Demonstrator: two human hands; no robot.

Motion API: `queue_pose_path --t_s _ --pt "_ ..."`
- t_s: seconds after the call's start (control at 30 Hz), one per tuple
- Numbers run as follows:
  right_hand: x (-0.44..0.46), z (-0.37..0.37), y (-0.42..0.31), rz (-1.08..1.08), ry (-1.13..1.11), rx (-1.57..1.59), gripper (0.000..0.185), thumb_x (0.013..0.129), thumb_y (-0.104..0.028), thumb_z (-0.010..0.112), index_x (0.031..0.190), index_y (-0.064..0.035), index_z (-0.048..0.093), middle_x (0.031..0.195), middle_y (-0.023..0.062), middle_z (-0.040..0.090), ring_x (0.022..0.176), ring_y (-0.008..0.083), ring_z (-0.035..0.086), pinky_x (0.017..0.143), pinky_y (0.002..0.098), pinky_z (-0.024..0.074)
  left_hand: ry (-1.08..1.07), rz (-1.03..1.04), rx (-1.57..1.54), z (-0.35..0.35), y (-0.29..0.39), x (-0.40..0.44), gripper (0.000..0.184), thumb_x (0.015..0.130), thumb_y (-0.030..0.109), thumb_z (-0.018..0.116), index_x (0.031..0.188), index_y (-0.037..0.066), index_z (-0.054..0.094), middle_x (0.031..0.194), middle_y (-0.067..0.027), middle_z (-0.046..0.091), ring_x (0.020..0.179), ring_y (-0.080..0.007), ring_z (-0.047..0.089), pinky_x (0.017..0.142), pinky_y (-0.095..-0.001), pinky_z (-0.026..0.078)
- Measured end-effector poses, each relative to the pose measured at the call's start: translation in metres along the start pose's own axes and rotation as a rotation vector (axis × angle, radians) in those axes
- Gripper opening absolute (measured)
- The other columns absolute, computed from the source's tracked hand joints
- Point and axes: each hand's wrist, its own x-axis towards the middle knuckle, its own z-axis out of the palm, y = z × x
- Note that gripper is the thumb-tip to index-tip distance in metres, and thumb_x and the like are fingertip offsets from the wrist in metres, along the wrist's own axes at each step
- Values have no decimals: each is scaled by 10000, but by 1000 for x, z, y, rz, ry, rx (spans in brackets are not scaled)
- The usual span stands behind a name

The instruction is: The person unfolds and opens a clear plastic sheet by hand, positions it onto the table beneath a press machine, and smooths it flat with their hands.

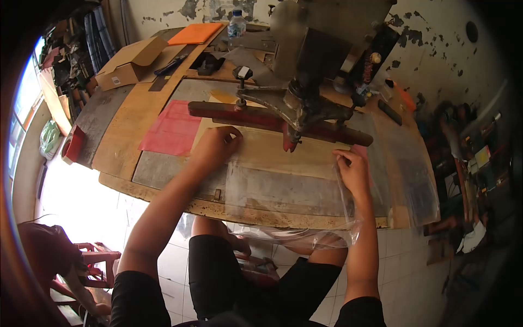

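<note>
A clear plastic sheet (283, 193) lies across the front of the work table and hangs over its edge. My left hand (219, 144) is closed at the sheet's upper left corner, with fingers curled together. At the upper right corner, my right hand (351, 166) pinches the sheet between thumb and fingers. Between my hands lies a tan sheet (272, 150), partly under the plastic. Just above them stands a machine with a long dark red bar (245, 117) on a metal bracket (299, 106). A red sheet (171, 128) lies left of my left hand.
Cardboard box (128, 62), orange sheet (195, 34) and water bottle (236, 26) stand at the back left. More clear plastic (417, 185) drapes over the table's right side. A red tape roll (72, 145) is at the left edge. A dark phone-like object (389, 111) lies at the right.
</note>
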Motion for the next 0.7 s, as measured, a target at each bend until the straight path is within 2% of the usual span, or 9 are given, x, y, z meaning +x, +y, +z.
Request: queue_pose_path --t_s 0.07,0.13,0.33,0.4,0.63,0.67,0.7 --pt "2 -2 -6 24 -7 -14 194 964 -53 658 1105 -17 786 997 161 708 902 278 710 797 352 538 -1 -22 -12 -2 4 2 248 930 262 733 1081 74 796 802 -142 734 734 -273 709 706 -394 551" --pt "2 -2 -8 44 -10 -25 192 961 -47 660 1102 -14 786 976 158 701 882 274 705 790 351 536 -18 -18 -13 -2 4 1 239 928 230 723 1068 44 781 816 -198 742 751 -328 732 726 -421 567" --pt "3 -2 -4 19 -4 -64 202 951 -30 652 1100 -23 788 939 158 686 845 274 697 775 355 534 -17 -16 -20 -1 5 1 239 926 224 722 1063 37 779 805 -207 735 748 -330 732 720 -417 565" --pt "2 0 0 -17 35 -36 209 949 -21 660 1107 -41 794 860 105 622 750 199 617 703 313 481 -13 -7 -18 -1 4 0 238 925 225 722 1062 39 781 804 -208 734 748 -330 733 721 -416 565" --pt "3 -2 1 8 10 13 207 950 -9 656 1102 -41 793 869 104 629 753 198 616 706 311 481 8 48 -9 0 -4 2 238 920 229 726 1075 62 797 827 -204 747 769 -337 738 741 -419 571" --pt "3 -2 -1 12 16 14 206 951 -11 656 1102 -42 793 868 105 629 755 200 617 709 312 481 8 46 -4 0 -4 2 238 920 229 726 1075 62 797 827 -204 747 769 -337 738 741 -419 571" --pt "3 -2 -4 12 22 15 205 953 -13 655 1102 -42 793 868 106 630 757 201 618 712 313 482 2 18 -5 0 -3 3 217 900 185 736 1061 55 799 848 -172 751 766 -283 730 742 -390 572"
